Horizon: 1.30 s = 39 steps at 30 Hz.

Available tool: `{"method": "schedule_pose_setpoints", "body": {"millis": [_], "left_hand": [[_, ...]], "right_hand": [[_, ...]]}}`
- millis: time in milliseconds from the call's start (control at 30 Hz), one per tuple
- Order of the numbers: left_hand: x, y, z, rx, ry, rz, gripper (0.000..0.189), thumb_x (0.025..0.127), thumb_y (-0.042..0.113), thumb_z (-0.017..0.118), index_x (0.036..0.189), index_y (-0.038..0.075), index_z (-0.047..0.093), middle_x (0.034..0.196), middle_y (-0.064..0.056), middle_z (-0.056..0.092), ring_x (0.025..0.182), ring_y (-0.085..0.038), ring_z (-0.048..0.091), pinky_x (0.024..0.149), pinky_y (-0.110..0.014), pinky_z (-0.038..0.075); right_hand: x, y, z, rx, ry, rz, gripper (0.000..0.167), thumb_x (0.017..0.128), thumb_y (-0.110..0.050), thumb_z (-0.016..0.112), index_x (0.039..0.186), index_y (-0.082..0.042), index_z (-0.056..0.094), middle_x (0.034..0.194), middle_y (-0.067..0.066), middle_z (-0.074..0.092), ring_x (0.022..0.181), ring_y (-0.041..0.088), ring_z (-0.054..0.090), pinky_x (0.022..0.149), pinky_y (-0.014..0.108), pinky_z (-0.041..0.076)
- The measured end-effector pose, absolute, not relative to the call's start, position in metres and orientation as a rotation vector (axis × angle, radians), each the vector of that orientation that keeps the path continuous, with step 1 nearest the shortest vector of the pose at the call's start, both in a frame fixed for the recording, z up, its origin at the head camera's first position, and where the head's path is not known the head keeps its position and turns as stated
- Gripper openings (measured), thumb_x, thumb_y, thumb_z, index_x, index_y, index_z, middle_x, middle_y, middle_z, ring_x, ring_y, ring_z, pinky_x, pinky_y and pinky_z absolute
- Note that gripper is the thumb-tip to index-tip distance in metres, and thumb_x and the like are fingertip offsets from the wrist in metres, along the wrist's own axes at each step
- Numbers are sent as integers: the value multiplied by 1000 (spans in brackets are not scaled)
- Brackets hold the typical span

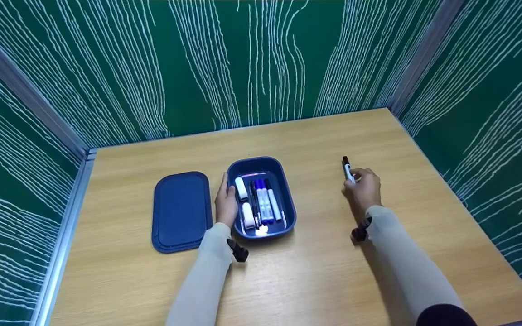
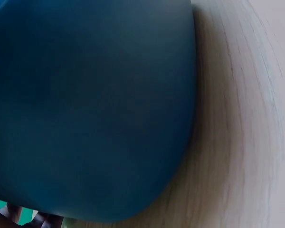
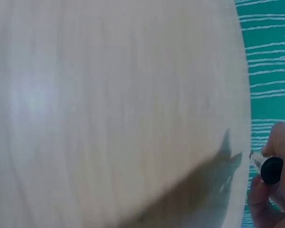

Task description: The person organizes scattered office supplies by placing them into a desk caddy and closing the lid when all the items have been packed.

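A dark blue plastic box stands uncovered on the table. Inside it are a black-capped white marker, markers with purple-blue caps, a dark slim pen and two white blocks, one upper, one lower. My left hand rests along the box's left wall, fingers extended outside it, thumb near the rim. In the left wrist view the box wall hides most of that hand. To the right, my right hand pinches a white marker with a black end, above the table.
The matching blue lid lies flat left of the box. Green walls with white wavy lines enclose the wooden table at the back and sides. A metal rail follows the left edge.
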<state>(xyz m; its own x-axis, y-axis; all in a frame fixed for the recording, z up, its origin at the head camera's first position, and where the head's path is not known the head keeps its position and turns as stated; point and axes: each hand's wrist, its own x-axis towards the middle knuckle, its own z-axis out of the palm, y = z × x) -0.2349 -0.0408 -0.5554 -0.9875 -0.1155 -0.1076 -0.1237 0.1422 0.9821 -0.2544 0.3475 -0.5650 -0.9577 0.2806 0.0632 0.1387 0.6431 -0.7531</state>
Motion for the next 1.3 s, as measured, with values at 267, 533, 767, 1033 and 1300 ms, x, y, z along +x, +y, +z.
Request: {"method": "schedule_pose_setpoints", "body": {"millis": [267,533,767,1033,1300], "left_hand": [[-235,-41,-554,-240,2362,2042,53,108,19,34,158,29,18,164,-1,18,151,-25,17,122,-44,18],[-236,-40,-556,-245,2351,2044,53,109,20,34,158,30,19,164,1,18,151,-23,16,122,-43,18],[-235,-41,-555,-259,2357,2037,53,109,20,34,158,32,18,164,2,18,151,-23,17,122,-44,18],[-235,-41,-555,-248,2356,2056,53,108,19,34,158,29,19,164,-1,19,151,-25,17,122,-44,19],[-235,-41,-556,-250,2353,2047,53,109,19,33,158,30,18,164,-1,18,151,-25,17,122,-45,19]], "right_hand": [[-250,335,-554,-361,-2634,1315,39,89,-4,65,128,-5,64,111,12,57,94,24,58,70,25,53],[-247,327,-553,-271,-2585,1274,34,86,-3,68,120,-2,66,104,13,59,85,23,58,65,20,50],[-247,319,-548,-234,-2560,1221,32,83,-4,71,115,-1,68,100,12,60,82,21,57,63,18,47],[-246,309,-542,-187,-2500,1179,27,78,-2,72,104,0,71,93,13,63,76,20,55,59,15,42],[-243,298,-535,-108,-2472,1193,26,76,0,72,102,1,71,91,13,64,76,22,57,56,12,41]]}}
